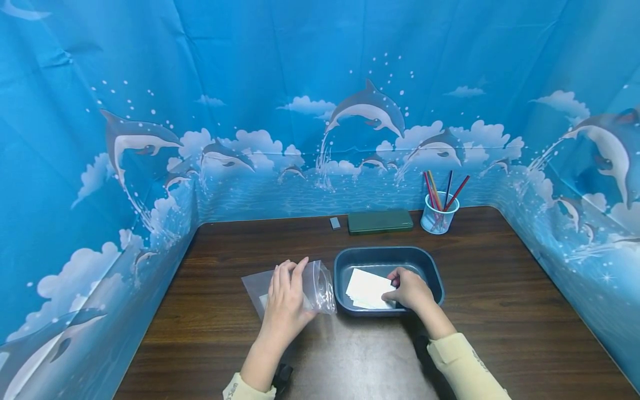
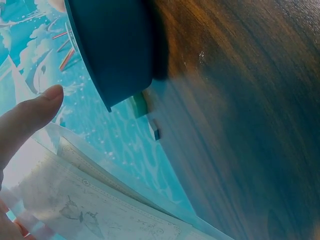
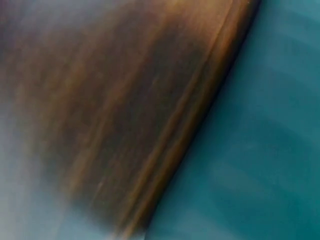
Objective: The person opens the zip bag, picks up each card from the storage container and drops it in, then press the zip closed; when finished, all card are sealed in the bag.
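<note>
My left hand (image 1: 286, 303) holds a clear plastic bag (image 1: 322, 286) on the table, left of a dark blue tray (image 1: 425, 260). The bag's mouth faces the tray. In the left wrist view, printed cards with a butterfly drawing (image 2: 100, 200) show inside the bag, and the thumb (image 2: 42, 107) stands straight above them. Inside the tray, white cards (image 1: 365, 288) lie in a loose stack. My right hand (image 1: 412, 290) reaches over the tray's right side and pinches the stack's right edge. The right wrist view catches only the tray's wall (image 3: 250, 140) and blurred wood, no hand.
Behind the tray lie a dark green case (image 1: 380, 221) and a small grey block (image 1: 335, 223). A light blue mesh cup (image 1: 436, 221) with several pencils stands at the back right. A blue dolphin-print curtain (image 1: 260, 83) encloses the wooden table (image 1: 200, 322) on three sides.
</note>
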A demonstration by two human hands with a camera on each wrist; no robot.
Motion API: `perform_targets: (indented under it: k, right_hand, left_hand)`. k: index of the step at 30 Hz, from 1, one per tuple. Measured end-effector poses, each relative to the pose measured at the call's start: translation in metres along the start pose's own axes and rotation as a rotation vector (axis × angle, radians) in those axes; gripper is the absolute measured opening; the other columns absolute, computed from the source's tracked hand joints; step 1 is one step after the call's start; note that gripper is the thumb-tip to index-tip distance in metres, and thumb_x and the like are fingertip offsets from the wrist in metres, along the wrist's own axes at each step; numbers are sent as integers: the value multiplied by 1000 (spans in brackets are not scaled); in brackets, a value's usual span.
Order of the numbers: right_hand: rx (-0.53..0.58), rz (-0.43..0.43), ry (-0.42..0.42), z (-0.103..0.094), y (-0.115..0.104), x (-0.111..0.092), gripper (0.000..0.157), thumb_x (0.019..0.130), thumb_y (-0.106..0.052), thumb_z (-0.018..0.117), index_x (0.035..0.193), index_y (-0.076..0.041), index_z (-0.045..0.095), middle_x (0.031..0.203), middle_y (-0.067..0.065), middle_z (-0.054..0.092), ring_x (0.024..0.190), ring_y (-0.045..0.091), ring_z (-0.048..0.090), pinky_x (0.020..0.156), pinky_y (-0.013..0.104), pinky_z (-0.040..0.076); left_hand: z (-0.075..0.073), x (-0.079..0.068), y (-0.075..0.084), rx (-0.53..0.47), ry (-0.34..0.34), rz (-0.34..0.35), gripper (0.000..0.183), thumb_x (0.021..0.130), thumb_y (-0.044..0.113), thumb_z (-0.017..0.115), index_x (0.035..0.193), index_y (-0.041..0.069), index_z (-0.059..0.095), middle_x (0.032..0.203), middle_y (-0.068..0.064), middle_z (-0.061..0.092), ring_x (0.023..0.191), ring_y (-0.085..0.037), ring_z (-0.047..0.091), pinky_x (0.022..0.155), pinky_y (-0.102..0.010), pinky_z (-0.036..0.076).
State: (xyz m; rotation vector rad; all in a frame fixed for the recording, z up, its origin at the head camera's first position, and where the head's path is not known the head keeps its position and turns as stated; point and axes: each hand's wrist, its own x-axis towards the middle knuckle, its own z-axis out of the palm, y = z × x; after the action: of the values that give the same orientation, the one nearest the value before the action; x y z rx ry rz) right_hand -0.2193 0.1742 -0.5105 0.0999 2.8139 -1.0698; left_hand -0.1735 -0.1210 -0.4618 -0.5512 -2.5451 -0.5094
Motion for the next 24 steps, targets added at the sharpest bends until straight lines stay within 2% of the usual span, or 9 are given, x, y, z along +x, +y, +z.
perform_targets:
  k: [6,10,13,18,24]
  right_hand:
    - [53,-61,121,0,-2,0,30,78,-20,81,102,-12,64,74,0,59,62,17,53,52,31,42]
    - [69,-158,216,0,-2,-2,20,88,-20,72,107,-16,67,81,-1,63,61,16,54,49,30,42]
    - [87,-226,283,-1,-2,-3,20,92,-18,66,112,-18,66,88,1,63,60,16,52,49,30,43]
    - [111,-298,382,-9,-6,-9,22,94,-15,63,116,-19,66,90,2,61,57,17,47,49,30,43]
    - [154,-354,469,-19,-14,-15,25,92,-15,67,116,-18,69,88,-1,64,60,15,49,49,27,44]
  left_hand:
    - [0,0,0,0,15,5,118,44,28,98,143,7,39,126,-17,43,127,-35,36,106,-53,31]
    - [0,-1,0,-4,15,4,118,43,27,99,143,7,38,126,-18,43,127,-34,36,106,-53,31]
    - [0,-1,0,-5,13,4,118,44,27,98,143,7,38,125,-18,43,127,-34,36,106,-53,31]
    - [0,-1,-1,-4,18,7,118,43,27,99,143,6,38,125,-18,43,127,-35,36,106,-53,31]
    - [1,-2,-2,-4,30,11,119,42,26,99,143,5,39,125,-19,43,127,-35,37,106,-52,31]
